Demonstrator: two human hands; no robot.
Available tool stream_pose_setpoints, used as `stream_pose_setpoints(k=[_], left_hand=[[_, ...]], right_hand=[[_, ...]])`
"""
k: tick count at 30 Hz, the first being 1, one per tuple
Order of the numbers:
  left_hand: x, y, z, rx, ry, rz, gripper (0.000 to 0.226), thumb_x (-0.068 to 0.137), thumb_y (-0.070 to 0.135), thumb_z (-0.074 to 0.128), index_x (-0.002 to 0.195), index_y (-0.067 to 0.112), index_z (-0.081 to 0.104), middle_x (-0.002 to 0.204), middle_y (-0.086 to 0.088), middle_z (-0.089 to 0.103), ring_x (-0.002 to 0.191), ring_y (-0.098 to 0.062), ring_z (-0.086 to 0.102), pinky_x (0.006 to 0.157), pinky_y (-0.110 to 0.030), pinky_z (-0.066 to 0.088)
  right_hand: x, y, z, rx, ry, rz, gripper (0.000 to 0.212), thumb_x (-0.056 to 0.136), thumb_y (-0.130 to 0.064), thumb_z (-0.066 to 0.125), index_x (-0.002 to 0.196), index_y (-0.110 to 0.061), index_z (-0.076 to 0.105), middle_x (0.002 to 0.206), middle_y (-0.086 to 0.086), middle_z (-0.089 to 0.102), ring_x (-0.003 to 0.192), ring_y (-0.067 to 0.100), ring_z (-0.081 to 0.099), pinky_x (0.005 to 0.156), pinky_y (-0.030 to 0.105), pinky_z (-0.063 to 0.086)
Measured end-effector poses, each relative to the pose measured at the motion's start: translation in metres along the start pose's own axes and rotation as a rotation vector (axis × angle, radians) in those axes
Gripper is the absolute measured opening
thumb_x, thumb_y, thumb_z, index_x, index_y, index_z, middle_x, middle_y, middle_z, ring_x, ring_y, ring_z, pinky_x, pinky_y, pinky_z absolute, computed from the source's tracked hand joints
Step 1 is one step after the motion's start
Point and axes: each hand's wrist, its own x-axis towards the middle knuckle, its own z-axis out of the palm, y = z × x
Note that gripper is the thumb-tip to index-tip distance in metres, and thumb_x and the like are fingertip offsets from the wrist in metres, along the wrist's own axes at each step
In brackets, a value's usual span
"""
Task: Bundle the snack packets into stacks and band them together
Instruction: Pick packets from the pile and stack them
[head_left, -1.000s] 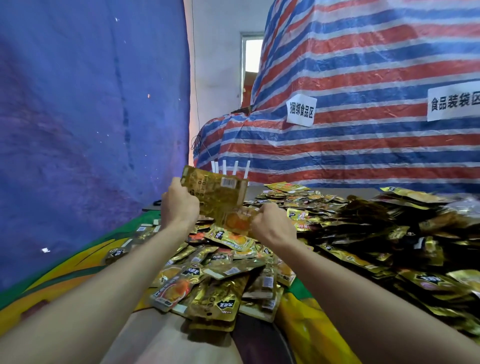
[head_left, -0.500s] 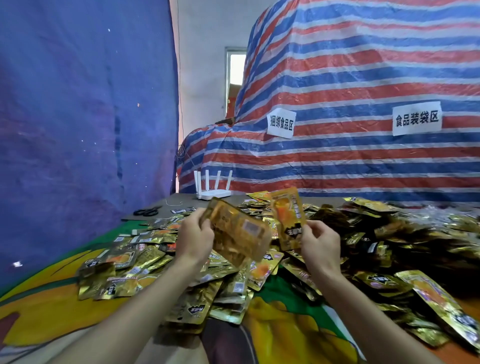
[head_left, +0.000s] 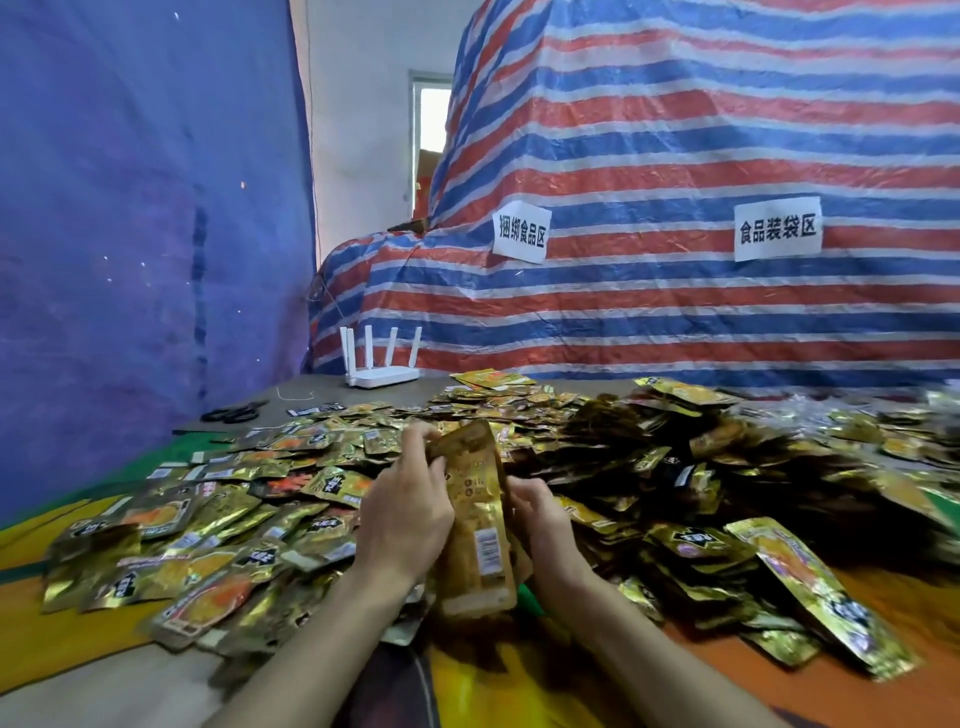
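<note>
Just above the loose heap of packets (head_left: 675, 467) on the worktop (head_left: 332, 391), a gold stack (head_left: 478, 519) stands on end. The left hand (head_left: 405, 514) and the right hand (head_left: 540, 525) clasp it, fingers curled around either side.

To your left hangs a blue sheet (head_left: 130, 234), and beside it a white wall (head_left: 358, 130) with a bright window opening (head_left: 434, 135). Ahead of you a red, white and blue striped tarp (head_left: 675, 130) covers a tall heap and bears two white paper signs, the left sign (head_left: 521, 235) and the right sign (head_left: 777, 229). At the far end of the tabletop (head_left: 322, 387) you have a white router (head_left: 382, 375) with upright antennas, and black scissors (head_left: 231, 413) lie well to its left. A yellow, green and orange cloth (head_left: 52, 623) covers the near part.
</note>
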Motion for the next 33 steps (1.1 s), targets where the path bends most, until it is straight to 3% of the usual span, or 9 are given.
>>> stream_pose_setpoints(k=[3,6,10,15,19,22,24,27,33], left_hand=[[-0.004,0.002,0.001,-0.071,0.018,0.009,0.017,0.100,0.015,0.055,0.116,0.018,0.049,0.081,0.006,0.064,0.072,-0.015,0.065,0.064,-0.036,0.055],[-0.007,0.004,0.000,-0.366,0.076,-0.209,0.023,0.093,0.020,0.070,0.108,0.022,0.053,0.093,0.009,0.065,0.080,0.005,0.064,0.068,-0.015,0.050],[-0.005,0.002,-0.004,-0.579,0.076,-0.530,0.011,0.098,0.034,0.062,0.106,0.027,0.059,0.107,0.004,0.064,0.094,-0.002,0.063,0.082,-0.033,0.051],[-0.014,0.012,-0.004,-0.814,-0.285,-0.666,0.022,0.107,0.023,0.043,0.108,0.014,0.063,0.085,0.002,0.077,0.082,-0.014,0.074,0.062,-0.030,0.058],[-0.020,0.009,0.004,-0.651,-0.289,-0.537,0.025,0.109,0.020,0.038,0.110,0.016,0.063,0.102,-0.013,0.073,0.095,-0.030,0.071,0.083,-0.053,0.059],[-0.024,0.011,0.005,-0.592,-0.164,-0.477,0.025,0.102,0.036,0.051,0.100,0.014,0.063,0.090,-0.010,0.074,0.081,-0.023,0.073,0.074,-0.048,0.061],[-0.025,0.013,0.005,-0.607,-0.134,-0.514,0.038,0.094,0.050,0.052,0.100,0.015,0.064,0.089,-0.008,0.075,0.079,-0.019,0.073,0.073,-0.045,0.061],[-0.030,0.018,0.008,-0.633,-0.295,-0.568,0.063,0.094,0.071,0.036,0.118,0.021,0.065,0.110,-0.005,0.072,0.104,-0.022,0.069,0.094,-0.049,0.055],[-0.037,0.027,0.001,-0.899,-0.427,-0.541,0.064,0.082,0.058,0.049,0.130,0.017,0.051,0.118,-0.020,0.067,0.103,-0.028,0.070,0.084,-0.049,0.061]], right_hand=[[-0.002,0.004,-0.001,-0.169,-0.046,-0.069,0.017,0.094,-0.030,0.066,0.107,-0.022,0.073,0.103,0.001,0.078,0.096,0.018,0.074,0.083,0.032,0.058],[0.001,0.010,-0.007,-0.260,0.018,-0.120,0.026,0.090,-0.008,0.074,0.108,-0.025,0.068,0.103,-0.003,0.078,0.098,0.018,0.074,0.080,0.029,0.060],[0.001,0.011,-0.010,-0.128,0.060,-0.111,0.041,0.084,-0.021,0.079,0.122,-0.020,0.064,0.110,0.001,0.077,0.101,0.021,0.074,0.070,0.028,0.061],[0.007,0.011,-0.011,0.049,0.114,-0.026,0.047,0.076,-0.016,0.078,0.121,-0.011,0.065,0.113,0.012,0.075,0.108,0.034,0.071,0.102,0.059,0.050],[0.004,0.007,-0.016,-0.061,0.107,-0.017,0.034,0.088,0.005,0.061,0.115,-0.015,0.068,0.108,0.010,0.077,0.104,0.032,0.073,0.099,0.056,0.053],[0.001,0.005,-0.010,-0.116,0.117,-0.102,0.034,0.089,0.007,0.059,0.113,-0.015,0.066,0.102,0.005,0.077,0.099,0.026,0.073,0.086,0.043,0.059],[0.001,0.006,-0.003,-0.086,0.150,-0.176,0.025,0.086,-0.001,0.058,0.108,-0.012,0.064,0.091,0.001,0.077,0.088,0.019,0.073,0.071,0.032,0.058],[0.000,0.009,0.007,-0.066,0.185,-0.245,0.036,0.073,-0.021,0.048,0.105,-0.012,0.062,0.078,-0.004,0.072,0.070,0.010,0.068,0.057,0.023,0.053],[-0.002,0.011,0.009,0.009,0.215,-0.282,0.041,0.072,-0.021,0.043,0.104,-0.003,0.062,0.089,0.014,0.066,0.085,0.028,0.064,0.075,0.041,0.053]])
